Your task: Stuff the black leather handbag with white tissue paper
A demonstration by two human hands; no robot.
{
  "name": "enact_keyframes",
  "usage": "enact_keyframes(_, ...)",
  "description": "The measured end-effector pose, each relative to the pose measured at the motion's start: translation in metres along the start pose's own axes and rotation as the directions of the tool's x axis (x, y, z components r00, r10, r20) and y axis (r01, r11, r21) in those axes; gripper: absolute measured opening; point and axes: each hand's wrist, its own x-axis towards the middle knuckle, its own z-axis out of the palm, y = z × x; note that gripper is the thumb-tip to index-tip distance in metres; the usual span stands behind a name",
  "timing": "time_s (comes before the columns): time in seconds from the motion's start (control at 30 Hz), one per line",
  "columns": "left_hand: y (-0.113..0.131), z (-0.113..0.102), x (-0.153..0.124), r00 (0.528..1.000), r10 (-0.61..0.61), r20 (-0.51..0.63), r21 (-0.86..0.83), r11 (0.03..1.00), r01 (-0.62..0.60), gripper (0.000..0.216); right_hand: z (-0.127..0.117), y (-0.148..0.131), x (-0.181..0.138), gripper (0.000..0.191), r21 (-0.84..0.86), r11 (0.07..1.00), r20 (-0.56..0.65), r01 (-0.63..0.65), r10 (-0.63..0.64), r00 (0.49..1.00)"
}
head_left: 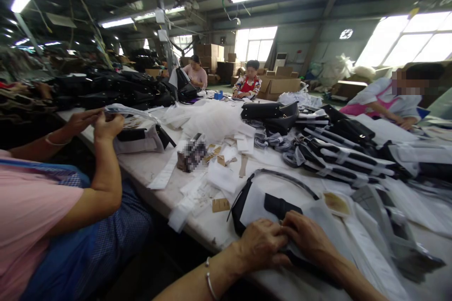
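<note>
Here, left hand (261,243) and right hand (308,237) touching, both pinching the black bag (278,207) wrapped in white paper (254,207), flat on the counter (148,169) just beyond the fingers.

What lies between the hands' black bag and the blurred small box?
Head view: loose white paper strips and a brown card tag on the white table, between black bag and box.
</note>
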Motion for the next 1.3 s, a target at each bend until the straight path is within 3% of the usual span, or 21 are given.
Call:
enact_keyframes(0.13,-0.003,-0.011,0.004,0.999,0.046,0.01,0.046,0.998,-0.046,0.034,-0.004,0.0,-0.002,0.019,0.077,0.996,-0.004,-0.053,0.054,0.999)
enact_keyframes(0.33,-0.024,-0.025,0.02,1.0,-0.005,-0.025,0.059,0.998,0.006,0.033,-0.016,0.004,-0.001,0.037,-0.072,0.989,-0.111,0.129,-0.136,0.985)
enact_keyframes(0.5,-0.014,-0.015,0.009,0.995,-0.103,-0.017,0.035,0.994,0.104,0.024,0.014,0.019,-0.009,0.065,-0.261,0.939,-0.124,0.223,-0.262,0.957)
enact_keyframes(0.63,-0.006,-0.018,0.004,0.993,-0.114,-0.002,0.118,0.986,0.114,0.039,0.041,0.029,-0.017,0.062,-0.383,0.883,-0.231,0.27,-0.375,0.898)
enact_keyframes(0.8,-0.032,-0.033,0.006,0.987,-0.16,-0.033,0.308,0.937,0.163,0.03,0.046,0.03,-0.017,0.054,-0.441,0.863,-0.279,0.244,-0.391,0.877)
enact_keyframes(0.9,-0.048,-0.021,-0.003,0.984,-0.174,-0.03,0.284,0.943,0.175,0.025,0.048,0.03,-0.017,0.057,-0.459,0.861,-0.304,0.22,-0.385,0.872)
enact_keyframes(1.07,-0.053,0.012,-0.025,0.961,-0.145,-0.234,0.261,0.943,0.206,0.03,0.057,0.033,-0.018,0.082,-0.531,0.832,-0.354,0.164,-0.393,0.849)
enact_keyframes(1.3,-0.048,0.006,-0.04,0.943,-0.036,-0.33,0.087,0.994,0.068,0.034,0.052,0.039,-0.016,0.073,-0.566,0.781,-0.253,0.265,-0.471,0.845)
